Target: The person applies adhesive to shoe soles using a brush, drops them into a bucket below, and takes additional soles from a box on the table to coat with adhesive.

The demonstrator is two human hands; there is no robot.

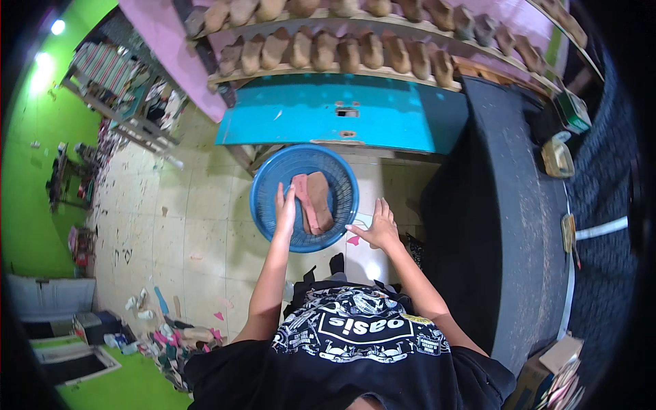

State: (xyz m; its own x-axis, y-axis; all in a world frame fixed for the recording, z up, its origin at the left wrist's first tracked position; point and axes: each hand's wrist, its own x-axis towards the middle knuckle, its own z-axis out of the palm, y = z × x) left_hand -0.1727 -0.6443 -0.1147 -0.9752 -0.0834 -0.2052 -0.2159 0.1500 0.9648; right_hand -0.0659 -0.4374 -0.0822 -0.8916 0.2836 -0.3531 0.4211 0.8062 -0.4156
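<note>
A round blue plastic basket point(260, 205) with slotted sides stands on the floor in front of me. Inside it lie a pink sole-shaped piece point(303, 195) and brown sole-shaped pieces point(319, 191), side by side and partly overlapping. My left hand point(285, 215) is over the basket's left part, fingers apart, its fingertips beside the pink piece; whether they touch it I cannot tell. To the right of the basket, my right hand point(380, 231) is spread open and holds nothing, its thumb near the rim.
Behind the basket is a turquoise bench point(287, 113), under shelves with rows of shoe lasts point(324, 51). A black-covered table point(502, 225) stands at the right, holding a yellowish container point(557, 158). Scraps point(181, 348) are heaped on the tiled floor point(198, 212) at lower left.
</note>
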